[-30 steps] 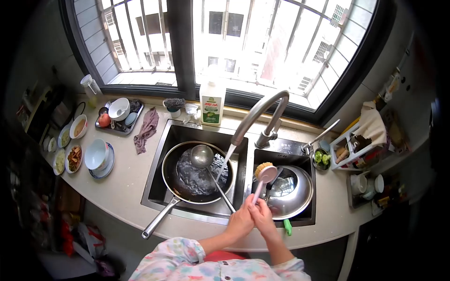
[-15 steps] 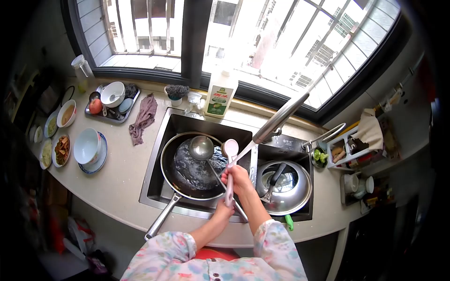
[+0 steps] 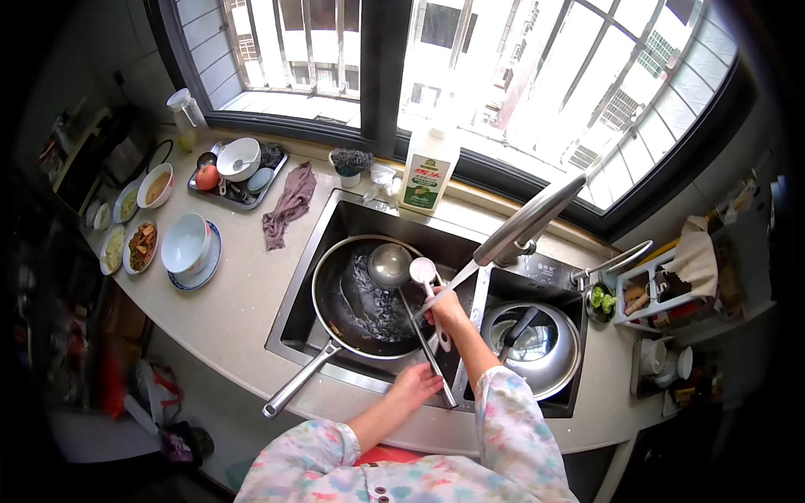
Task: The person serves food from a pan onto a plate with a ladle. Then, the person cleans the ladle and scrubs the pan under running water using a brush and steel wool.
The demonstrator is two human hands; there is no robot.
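Observation:
My right hand (image 3: 446,310) is closed round the handle of a pink brush (image 3: 423,272), whose round head points up. Water runs from the faucet (image 3: 528,222) onto this hand. Fingers stretched out, my left hand (image 3: 414,386) is beside the handle of a metal ladle (image 3: 390,267), holding nothing visible. The ladle's bowl lies in a dark frying pan (image 3: 352,302) with water in it, in the left basin of the sink. In the right basin rests a domed metal lid (image 3: 558,356) with a black handle.
Bowls and dishes of food (image 3: 142,246) stand at the left, near a tray (image 3: 226,201) and a purple cloth (image 3: 290,205). A white bottle (image 3: 428,176) stands behind the sink. The pan handle (image 3: 302,377) juts over the counter's front. A white rack (image 3: 654,293) is at the right.
Both hands were together on the brush in front of the right basin. The brush moved left under the faucet, and my left hand let go. The faucet head has swung right.

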